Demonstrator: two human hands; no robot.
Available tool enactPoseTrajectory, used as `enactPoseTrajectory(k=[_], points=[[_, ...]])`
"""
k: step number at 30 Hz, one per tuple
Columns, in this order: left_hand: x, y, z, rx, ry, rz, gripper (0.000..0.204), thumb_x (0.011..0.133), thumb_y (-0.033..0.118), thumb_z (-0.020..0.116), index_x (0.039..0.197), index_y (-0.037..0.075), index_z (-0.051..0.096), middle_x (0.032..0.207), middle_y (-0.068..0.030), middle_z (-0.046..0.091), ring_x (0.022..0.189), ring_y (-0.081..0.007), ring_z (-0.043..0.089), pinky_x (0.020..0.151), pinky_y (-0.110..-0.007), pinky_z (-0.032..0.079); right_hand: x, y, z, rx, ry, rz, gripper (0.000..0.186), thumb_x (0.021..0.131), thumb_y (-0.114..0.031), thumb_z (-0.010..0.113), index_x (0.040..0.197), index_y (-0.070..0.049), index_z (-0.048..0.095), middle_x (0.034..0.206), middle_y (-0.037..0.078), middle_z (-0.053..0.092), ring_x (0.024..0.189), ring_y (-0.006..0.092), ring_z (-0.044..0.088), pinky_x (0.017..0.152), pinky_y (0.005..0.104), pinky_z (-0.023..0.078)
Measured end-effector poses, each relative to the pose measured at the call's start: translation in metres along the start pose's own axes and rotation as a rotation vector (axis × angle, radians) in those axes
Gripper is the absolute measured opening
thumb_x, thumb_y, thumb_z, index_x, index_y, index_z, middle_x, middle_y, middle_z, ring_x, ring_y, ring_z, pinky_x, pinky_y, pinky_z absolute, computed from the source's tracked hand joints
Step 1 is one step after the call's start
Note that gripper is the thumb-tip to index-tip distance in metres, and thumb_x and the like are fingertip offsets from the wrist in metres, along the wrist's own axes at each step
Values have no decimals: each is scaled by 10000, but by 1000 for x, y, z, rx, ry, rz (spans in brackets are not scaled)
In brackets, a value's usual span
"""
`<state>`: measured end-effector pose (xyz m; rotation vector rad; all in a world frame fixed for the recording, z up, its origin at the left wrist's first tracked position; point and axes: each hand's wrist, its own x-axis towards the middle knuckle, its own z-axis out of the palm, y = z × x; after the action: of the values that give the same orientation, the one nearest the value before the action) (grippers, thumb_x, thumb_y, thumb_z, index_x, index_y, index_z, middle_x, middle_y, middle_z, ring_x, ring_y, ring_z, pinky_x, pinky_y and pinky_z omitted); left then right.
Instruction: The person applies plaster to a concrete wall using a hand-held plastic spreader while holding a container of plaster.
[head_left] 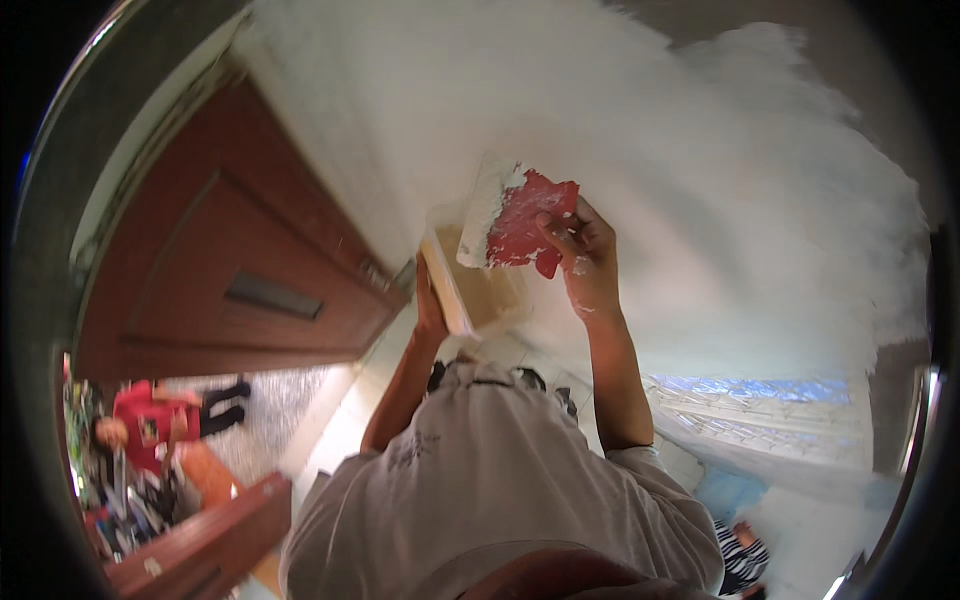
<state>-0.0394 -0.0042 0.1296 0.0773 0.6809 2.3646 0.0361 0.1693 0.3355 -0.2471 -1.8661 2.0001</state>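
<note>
In my right hand [588, 262] is a red putty scraper [522, 222], gripped by its handle end between thumb and fingers. White putty covers the left edge of its blade and is smeared over its face. My left hand [430, 303] holds a pale yellow rectangular tub [495, 300] by its left side, with the fingers partly hidden. The scraper is in front of the tub's upper part in this view; whether the two touch I cannot tell. White smears mark my right thumb and wrist. Beyond my hands stands a wall [690, 190] coated unevenly in white.
A reddish-brown door [240, 230] stands to the left, its edge near the tub. Bare grey patches [850, 60] border the white coat. A person in red [150, 425] is at lower left, another in stripes [740, 555] at lower right. A white patterned grille [760, 415] lies right.
</note>
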Motion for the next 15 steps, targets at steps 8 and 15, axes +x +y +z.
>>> enactPoseTrajectory(k=[8,15], points=[[-16,29,-27,-24,183,85,811,1010,713,336,1504,81,455,1412,-125,587,1259,-286,600,1081,-435,495,-19,55,5,-11,-49,63,212,999,-60,651,1200,-26,592,931,-24,637,814,23,544,735,198,452],[-28,0,-35,-146,201,85,760,1021,673,380,1505,92,464,1418,-117,588,1249,-282,600,1074,-437,499,-40,71,-9,997,5,615,375,942,-26,601,1305,44,541,1228,172,677,1148,258,678,966,339,601]])
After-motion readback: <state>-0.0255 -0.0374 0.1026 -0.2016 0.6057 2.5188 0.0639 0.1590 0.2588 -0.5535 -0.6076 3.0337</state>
